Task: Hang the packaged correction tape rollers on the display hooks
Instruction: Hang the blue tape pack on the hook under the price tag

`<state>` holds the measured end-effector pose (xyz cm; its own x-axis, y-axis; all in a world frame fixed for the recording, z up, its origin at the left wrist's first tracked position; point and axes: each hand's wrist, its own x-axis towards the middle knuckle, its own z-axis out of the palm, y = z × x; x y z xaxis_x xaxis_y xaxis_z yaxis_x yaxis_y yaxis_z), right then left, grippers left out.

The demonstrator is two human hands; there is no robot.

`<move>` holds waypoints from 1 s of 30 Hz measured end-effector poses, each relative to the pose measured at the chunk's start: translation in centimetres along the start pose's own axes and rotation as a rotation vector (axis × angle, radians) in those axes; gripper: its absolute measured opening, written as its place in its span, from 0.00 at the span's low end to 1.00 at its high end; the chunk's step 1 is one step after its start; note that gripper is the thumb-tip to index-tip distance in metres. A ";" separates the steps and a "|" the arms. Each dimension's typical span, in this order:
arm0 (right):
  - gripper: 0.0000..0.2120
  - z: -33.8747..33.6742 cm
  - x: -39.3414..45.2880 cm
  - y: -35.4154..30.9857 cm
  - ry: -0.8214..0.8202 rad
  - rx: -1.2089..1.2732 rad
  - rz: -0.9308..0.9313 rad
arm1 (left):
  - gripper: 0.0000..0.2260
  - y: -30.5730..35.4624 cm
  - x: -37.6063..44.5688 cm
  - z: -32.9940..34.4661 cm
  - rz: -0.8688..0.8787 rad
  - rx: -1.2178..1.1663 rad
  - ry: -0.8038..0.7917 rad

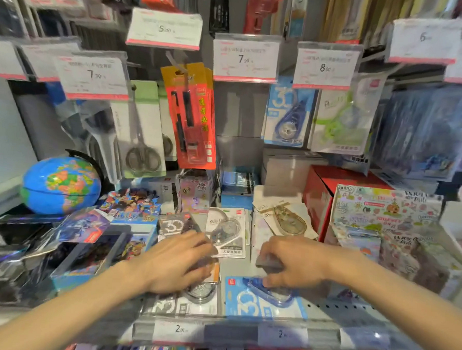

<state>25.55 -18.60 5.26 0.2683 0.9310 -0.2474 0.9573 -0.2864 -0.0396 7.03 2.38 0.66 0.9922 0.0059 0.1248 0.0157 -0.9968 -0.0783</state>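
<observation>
My right hand pinches blue tape pkg lying flat, hole end toward me; left hand presses flat on grey pkg; hooks up ahead.

2 bare forearms, no sleeves in view. Left hand & right hand: no rings, watch or gloves seen. Short nails, slim fingers. Edges blurry, no finer detail.

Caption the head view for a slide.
Both hands reach over loose correction tape packs on a shop shelf, below hooks already holding a blue pack.
</observation>
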 end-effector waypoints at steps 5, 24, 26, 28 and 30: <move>0.24 1.9 0.3 -0.1 -0.146 0.004 -0.019 | 0.19 -0.1 -0.8 0.7 0.003 -0.023 0.002; 0.29 -0.5 0.1 0.9 0.737 0.199 0.082 | 0.19 1.3 3.4 -4.1 -0.269 -0.443 0.381; 0.28 -0.5 0.5 0.7 0.895 0.231 0.114 | 0.17 1.3 4.6 -5.2 -0.276 -0.465 0.450; 0.27 -0.8 0.7 0.5 1.010 0.246 0.144 | 0.16 1.4 5.8 -6.4 -0.266 -0.504 0.507; 0.28 -1.3 0.7 0.6 1.111 0.241 0.164 | 0.16 1.6 7.0 -7.7 -0.244 -0.527 0.541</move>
<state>26.41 -17.81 6.30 0.4496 0.5295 0.7194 0.8886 -0.3474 -0.2996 13.06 0.23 8.98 0.7682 0.3246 0.5517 0.0302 -0.8793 0.4753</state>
